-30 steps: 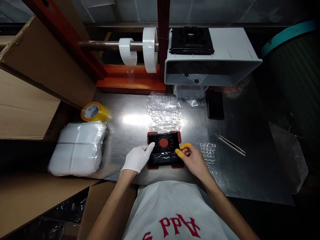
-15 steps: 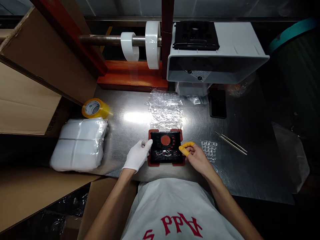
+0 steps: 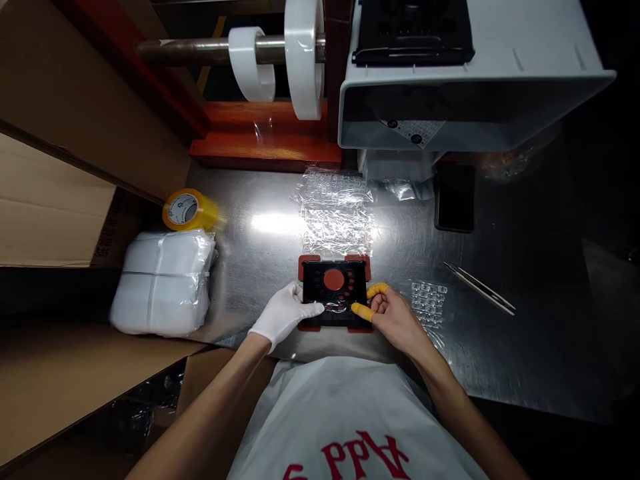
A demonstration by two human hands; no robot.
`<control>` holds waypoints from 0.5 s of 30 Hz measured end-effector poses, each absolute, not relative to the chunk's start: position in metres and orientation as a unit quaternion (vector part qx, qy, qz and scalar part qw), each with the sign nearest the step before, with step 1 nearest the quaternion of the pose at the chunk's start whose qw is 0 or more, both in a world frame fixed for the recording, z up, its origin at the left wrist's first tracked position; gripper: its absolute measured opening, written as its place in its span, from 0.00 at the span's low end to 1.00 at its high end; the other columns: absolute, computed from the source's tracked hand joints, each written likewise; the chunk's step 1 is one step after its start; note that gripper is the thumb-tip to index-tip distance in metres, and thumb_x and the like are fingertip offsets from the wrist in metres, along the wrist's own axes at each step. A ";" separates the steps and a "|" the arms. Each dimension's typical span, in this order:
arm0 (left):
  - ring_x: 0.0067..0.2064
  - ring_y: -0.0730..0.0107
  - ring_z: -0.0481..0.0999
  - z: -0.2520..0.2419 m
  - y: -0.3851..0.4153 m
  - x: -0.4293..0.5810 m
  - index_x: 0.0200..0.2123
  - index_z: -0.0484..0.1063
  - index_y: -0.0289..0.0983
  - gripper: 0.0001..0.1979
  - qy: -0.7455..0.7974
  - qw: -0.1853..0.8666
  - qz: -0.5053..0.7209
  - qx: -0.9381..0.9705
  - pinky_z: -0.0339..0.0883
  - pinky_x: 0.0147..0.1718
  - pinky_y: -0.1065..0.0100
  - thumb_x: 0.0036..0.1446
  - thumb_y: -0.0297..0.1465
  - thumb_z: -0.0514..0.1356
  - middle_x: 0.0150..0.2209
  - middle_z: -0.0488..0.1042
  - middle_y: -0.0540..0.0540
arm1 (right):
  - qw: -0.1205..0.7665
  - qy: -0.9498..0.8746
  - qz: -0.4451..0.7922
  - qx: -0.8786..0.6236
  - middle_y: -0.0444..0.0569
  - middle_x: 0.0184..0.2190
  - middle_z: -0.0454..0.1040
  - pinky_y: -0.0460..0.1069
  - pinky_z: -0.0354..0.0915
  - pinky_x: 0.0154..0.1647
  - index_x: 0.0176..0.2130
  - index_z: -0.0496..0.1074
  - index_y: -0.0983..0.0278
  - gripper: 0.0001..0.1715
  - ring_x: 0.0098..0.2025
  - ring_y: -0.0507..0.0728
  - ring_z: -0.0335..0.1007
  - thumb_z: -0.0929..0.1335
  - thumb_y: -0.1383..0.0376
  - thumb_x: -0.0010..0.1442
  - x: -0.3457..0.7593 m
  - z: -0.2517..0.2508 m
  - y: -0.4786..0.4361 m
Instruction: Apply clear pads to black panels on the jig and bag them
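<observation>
A black plastic panel [image 3: 325, 317] with a round opening and small slots lies over a red-brown jig [image 3: 309, 268], whose corners stick out around it. The jig's red-brown colour shows through the openings. My left hand [image 3: 285, 312], in a white glove, grips the panel's left side with the thumb laid on its lower face. My right hand [image 3: 387, 313], with yellow finger cots on thumb and forefinger, grips the right side, thumb on the face and forefinger at the edge. Close by on the right lies a sheet of small clear pieces [image 3: 429, 303].
Clear plastic sheets [image 3: 337, 220] lie behind the jig. Tweezers [image 3: 480, 288] and a phone [image 3: 455, 199] rest to the right. At left are bagged sleeves [image 3: 160, 283] and yellow tape [image 3: 190, 210]. Behind stand a tape-roll rack [image 3: 265, 155] and a grey bin [image 3: 480, 141] with another black panel [image 3: 415, 33] on it.
Both thumbs have moved inward from the panel's side edges onto its lower face. The panel stays on the jig. My view has shifted slightly and come closer to the bench.
</observation>
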State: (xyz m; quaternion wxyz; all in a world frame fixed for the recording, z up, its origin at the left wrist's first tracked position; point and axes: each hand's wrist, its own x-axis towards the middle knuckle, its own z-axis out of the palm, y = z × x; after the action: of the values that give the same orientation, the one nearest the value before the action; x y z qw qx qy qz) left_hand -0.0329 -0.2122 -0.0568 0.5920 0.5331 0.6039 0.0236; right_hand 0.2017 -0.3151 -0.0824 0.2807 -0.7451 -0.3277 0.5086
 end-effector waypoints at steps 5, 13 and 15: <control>0.27 0.75 0.58 -0.058 -0.215 -0.027 0.30 0.59 0.39 0.22 0.623 0.584 0.028 0.520 0.54 0.28 0.70 0.46 0.40 0.71 0.27 0.60 0.55 | 0.259 -0.331 0.501 -0.756 0.42 0.26 0.69 0.50 0.59 0.27 0.33 0.68 0.60 0.21 0.26 0.53 0.62 0.76 0.51 0.49 0.204 -0.084 -0.316; 0.22 0.75 0.60 -0.044 -0.210 -0.028 0.29 0.55 0.40 0.25 0.609 0.608 -0.016 0.509 0.54 0.26 0.70 0.48 0.41 0.70 0.20 0.59 0.58 | 0.315 -0.326 0.504 -0.735 0.42 0.28 0.69 0.51 0.63 0.29 0.42 0.69 0.60 0.25 0.26 0.53 0.63 0.76 0.51 0.51 0.202 -0.076 -0.319; 0.22 0.75 0.62 -0.042 -0.208 -0.029 0.29 0.54 0.40 0.24 0.601 0.618 -0.027 0.506 0.56 0.27 0.70 0.49 0.40 0.70 0.19 0.60 0.59 | 0.337 -0.337 0.469 -0.743 0.44 0.32 0.71 0.52 0.66 0.33 0.45 0.69 0.60 0.22 0.29 0.54 0.65 0.74 0.53 0.54 0.201 -0.071 -0.323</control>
State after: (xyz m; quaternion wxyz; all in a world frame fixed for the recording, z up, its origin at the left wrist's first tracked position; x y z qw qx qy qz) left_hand -0.0291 -0.2081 -0.0416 0.6183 0.5056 0.6011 -0.0266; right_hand 0.2009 -0.3226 -0.0709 0.3368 -0.7432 -0.3374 0.4694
